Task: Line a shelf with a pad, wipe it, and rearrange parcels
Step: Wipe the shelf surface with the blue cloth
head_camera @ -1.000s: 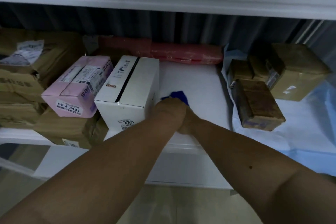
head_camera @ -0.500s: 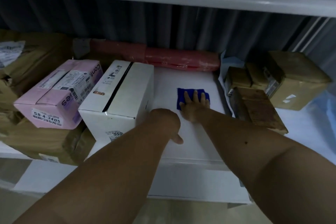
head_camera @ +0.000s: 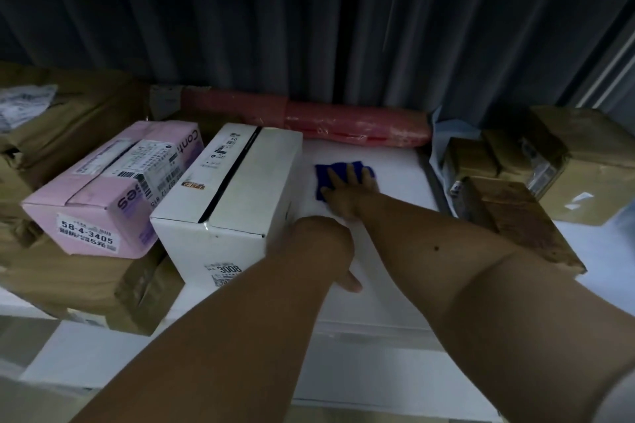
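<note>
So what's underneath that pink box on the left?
The pink box sits on top of brown paper-wrapped parcels, leaning against the white box. Whether anything else lies beneath those parcels cannot be seen; the boxes cover it.

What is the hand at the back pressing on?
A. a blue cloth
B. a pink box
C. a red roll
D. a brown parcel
A: the right hand lies with straight fingers flat on the blue cloth, which sits on the white shelf.
</note>
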